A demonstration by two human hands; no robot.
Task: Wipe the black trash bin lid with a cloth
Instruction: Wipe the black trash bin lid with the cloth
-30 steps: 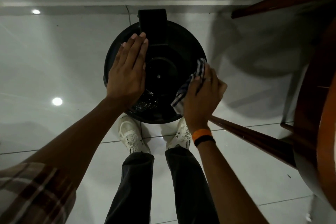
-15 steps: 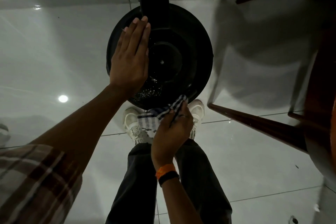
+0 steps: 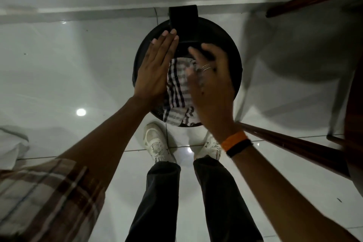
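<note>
The round black trash bin lid [image 3: 225, 45] lies below me on the white floor, its hinge block at the far edge. My left hand [image 3: 155, 68] rests flat on the lid's left side, fingers straight and together. A white cloth with dark stripes [image 3: 178, 92] is spread over the lid's middle and near edge. My right hand [image 3: 212, 86] presses down on the cloth's right part with fingers spread; it wears a ring and an orange and black wristband. Both hands hide much of the lid.
My two white shoes [image 3: 157, 143] stand just in front of the bin. Dark wooden furniture legs [image 3: 294, 143] run from the right toward the bin, with a rounded wooden piece [image 3: 353, 104] at the right edge. The wall base [image 3: 78, 13] is just behind the bin.
My right hand has carried the cloth from the lid's right rim, around the near edge, up onto the middle of the lid. The left hand has stayed on the left side.
</note>
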